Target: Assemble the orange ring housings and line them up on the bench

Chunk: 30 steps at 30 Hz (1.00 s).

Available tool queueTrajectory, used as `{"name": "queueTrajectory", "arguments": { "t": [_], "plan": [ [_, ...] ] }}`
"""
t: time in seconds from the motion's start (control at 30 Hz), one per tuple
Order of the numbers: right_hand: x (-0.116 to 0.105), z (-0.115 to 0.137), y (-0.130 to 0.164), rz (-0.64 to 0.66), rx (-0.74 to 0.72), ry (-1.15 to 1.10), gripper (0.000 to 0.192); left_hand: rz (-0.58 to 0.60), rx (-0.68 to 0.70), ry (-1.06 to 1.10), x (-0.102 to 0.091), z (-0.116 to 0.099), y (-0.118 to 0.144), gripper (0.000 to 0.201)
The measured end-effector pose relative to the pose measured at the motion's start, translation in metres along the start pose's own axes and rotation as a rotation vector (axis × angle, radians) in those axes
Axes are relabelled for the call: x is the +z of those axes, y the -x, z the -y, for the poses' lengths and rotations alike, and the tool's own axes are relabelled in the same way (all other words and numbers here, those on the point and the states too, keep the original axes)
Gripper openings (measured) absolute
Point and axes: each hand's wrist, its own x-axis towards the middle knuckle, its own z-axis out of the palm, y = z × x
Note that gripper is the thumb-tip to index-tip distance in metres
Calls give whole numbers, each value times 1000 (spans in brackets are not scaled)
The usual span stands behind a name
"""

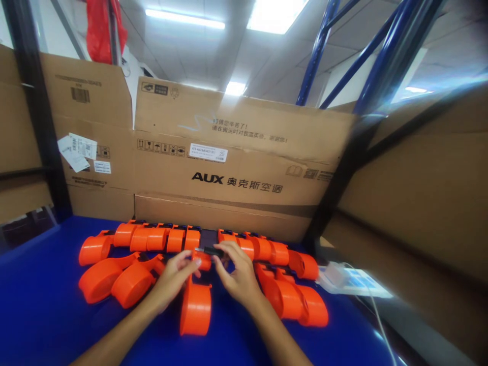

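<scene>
My right hand (238, 272) pinches a black pen-like tool (211, 251) with a thin pale tip pointing left. Close by, my left hand (176, 277) has its fingers closed on a small orange piece (202, 261), partly covered by the fingers. The tool's tip lies over that piece; whether they touch I cannot tell. Just below and between the hands stands an orange scoop-like cup (195, 309). A dark rectangular object (209, 238) sits behind the hands.
Similar orange cups line the back of the blue table (46, 284), with more at left (99, 279) and right (313, 306). A cardboard wall (244, 168) rises behind. At right are a white-and-blue packet (358, 281), a pale cable (377, 317) and a dark post (330, 195).
</scene>
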Motion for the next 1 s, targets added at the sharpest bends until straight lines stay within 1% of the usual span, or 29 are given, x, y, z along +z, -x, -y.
{"name": "queueTrajectory", "arguments": {
  "t": [0.17,0.27,0.4,0.53,0.73,0.83,0.93,1.0],
  "plan": [
    [2,2,2,16,-6,32,25,2,1,18,0,0,1,51],
    [0,2,2,70,-26,95,27,26,18,18,0,-1,2,52],
    [-1,1,4,174,-5,152,30,52,38,23,1,-1,3,50],
    [2,0,5,187,7,156,31,79,58,55,2,1,2,49],
    [6,-1,6,185,10,125,30,104,63,59,2,2,1,51],
    [6,-1,6,178,28,81,31,112,64,70,2,0,2,48],
    [4,-1,2,168,94,-27,36,85,0,132,1,-1,3,41],
    [1,-4,-1,156,166,-92,34,46,-59,218,0,-1,3,35]
  ]
}}
